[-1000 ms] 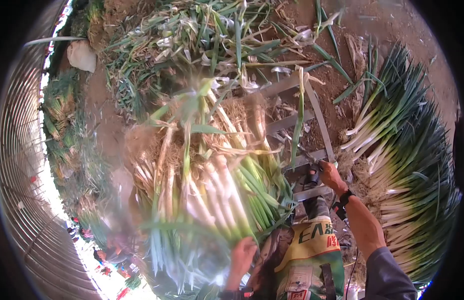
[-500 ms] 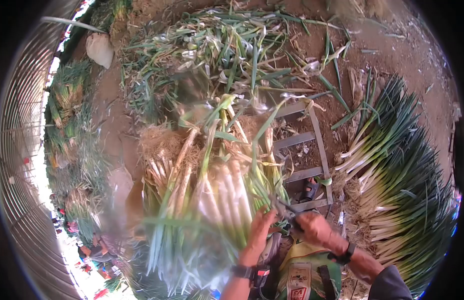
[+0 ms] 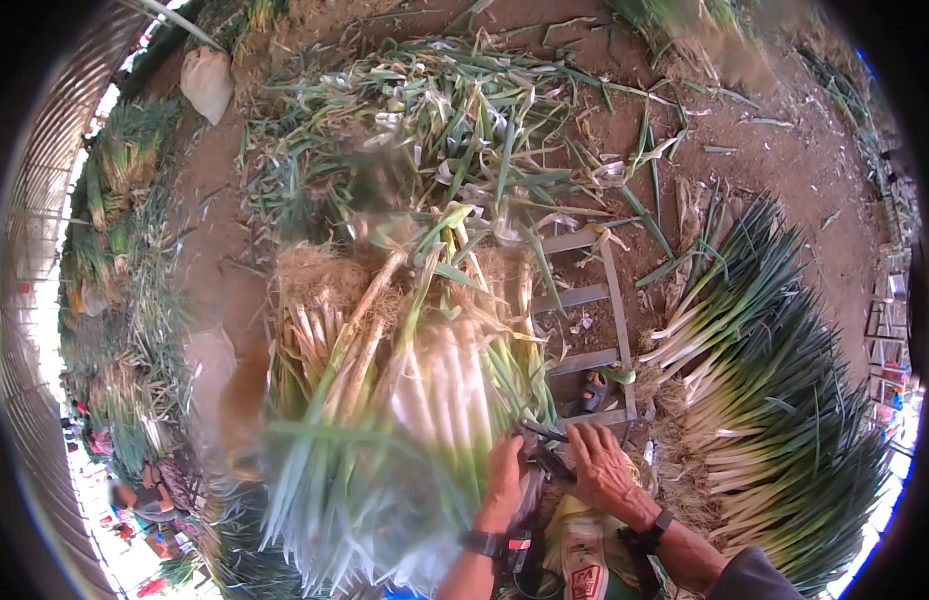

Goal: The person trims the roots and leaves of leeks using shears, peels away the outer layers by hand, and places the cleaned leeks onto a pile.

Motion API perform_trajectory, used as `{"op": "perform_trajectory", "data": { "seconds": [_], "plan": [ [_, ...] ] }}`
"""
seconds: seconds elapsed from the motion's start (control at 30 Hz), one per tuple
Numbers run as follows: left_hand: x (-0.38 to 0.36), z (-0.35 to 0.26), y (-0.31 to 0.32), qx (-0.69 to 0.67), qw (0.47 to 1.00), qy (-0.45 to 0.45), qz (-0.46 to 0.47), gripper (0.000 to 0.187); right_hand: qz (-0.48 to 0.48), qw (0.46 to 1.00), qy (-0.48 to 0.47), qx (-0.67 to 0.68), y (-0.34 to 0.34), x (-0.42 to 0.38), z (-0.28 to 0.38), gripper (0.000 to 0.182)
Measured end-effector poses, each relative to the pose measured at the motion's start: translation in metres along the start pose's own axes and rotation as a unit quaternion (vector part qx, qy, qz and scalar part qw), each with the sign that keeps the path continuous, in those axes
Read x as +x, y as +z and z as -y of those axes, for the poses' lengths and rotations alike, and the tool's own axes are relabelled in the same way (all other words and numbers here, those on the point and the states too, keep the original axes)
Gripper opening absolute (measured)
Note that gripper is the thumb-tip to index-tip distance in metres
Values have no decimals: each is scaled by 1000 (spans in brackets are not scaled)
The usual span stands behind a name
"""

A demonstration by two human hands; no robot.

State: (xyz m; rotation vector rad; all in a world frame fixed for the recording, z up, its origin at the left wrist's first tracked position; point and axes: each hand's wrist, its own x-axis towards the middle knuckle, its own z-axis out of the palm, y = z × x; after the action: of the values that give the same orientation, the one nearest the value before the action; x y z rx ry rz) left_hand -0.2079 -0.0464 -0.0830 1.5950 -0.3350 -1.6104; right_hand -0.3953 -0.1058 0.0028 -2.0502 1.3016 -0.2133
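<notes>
My left hand is closed, thumb up, at a dark, narrow tool with two strip-like parts; its kind is not clear. Right beside it, my right hand has its fingers stretched out and slightly apart, touching or nearly touching the tool's other side. Close beyond the hands lies a pile of long green onions, white stalks and hairy roots pointing away, green leaves toward me. A blurry haze covers the pile's lower leaves. Below my hands is a green and yellow printed bag.
A long row of green onions lies on the right. Loose trimmed leaves are heaped ahead. A metal frame with rungs rests on the soil beside the pile. At far left, more onion bundles and a person are visible.
The view has shifted slightly, so most things sit further left. My right hand's fingers, earlier wrapped round the dark tool, are now stretched out.
</notes>
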Motion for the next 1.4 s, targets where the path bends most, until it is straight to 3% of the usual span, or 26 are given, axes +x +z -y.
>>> {"op": "perform_trajectory", "data": {
  "seconds": [0.03, 0.13, 0.2, 0.23, 0.3, 0.4, 0.5, 0.6, 0.7, 0.8, 0.83, 1.0, 1.03, 1.13, 1.23, 1.33, 1.37, 1.4],
  "plan": [
    [-1, 19, -4, 30, 998, 46, -15, 30, 36, 999, -15, -6, 10, -4, -5, 90],
    [-3, 45, -26, 78, 995, 57, -14, 29, 134, 990, 5, 32, 31, -9, -17, 91],
    [-17, -12, -16, -14, 996, -70, -47, 30, 86, 995, -50, 4, 34, -2, -25, 90],
    [-18, -14, -22, 139, 986, -23, -90, 33, 89, 995, -49, -3, 37, 3, -29, 89],
    [-20, -14, -32, 427, 885, 76, -171, 41, 101, 994, -47, -8, 30, 19, -29, 86],
    [-6, 9, -51, 528, 806, 214, -159, 50, 68, 996, -54, 18, 28, 35, -29, 70],
    [9, 2, -43, 626, 759, 127, -127, 38, 55, 997, -53, -14, 39, 50, -35, 83],
    [21, -10, -36, 638, 764, 39, -87, 40, 79, 996, -40, -13, 30, 52, -29, 79],
    [32, -5, -45, 655, 752, 23, -77, 43, 70, 995, -71, 19, 14, 27, -28, 80],
    [33, -6, -42, 615, 776, -22, -137, 44, 127, 988, -88, -28, 16, 3, -37, 83],
    [32, -6, -41, 620, 774, -18, -129, 44, 113, 986, -116, -44, 21, 0, -40, 86],
    [25, 12, -52, 625, 772, 62, -97, 41, 87, 994, -56, -21, 35, 35, -29, 84],
    [23, 13, -53, 610, 786, 44, -95, 39, 94, 994, -42, -26, 31, 40, -24, 84],
    [6, 6, -54, 574, 803, 134, -84, 37, 96, 991, -91, -24, 32, 28, -20, 81],
    [6, 45, -83, 478, 843, 207, -134, 39, 130, 987, -97, -3, 33, 16, -14, 80],
    [-15, 20, -71, 500, 815, 189, -223, 39, 98, 991, -87, 36, 32, 29, -3, 78],
    [-25, 2, -66, 514, 818, 122, -227, 38, 75, 993, -78, 40, 34, 35, -2, 68],
    [-26, 1, -71, 518, 817, 122, -221, 37, 51, 995, -70, 45, 39, 42, -2, 58]
  ]
}}
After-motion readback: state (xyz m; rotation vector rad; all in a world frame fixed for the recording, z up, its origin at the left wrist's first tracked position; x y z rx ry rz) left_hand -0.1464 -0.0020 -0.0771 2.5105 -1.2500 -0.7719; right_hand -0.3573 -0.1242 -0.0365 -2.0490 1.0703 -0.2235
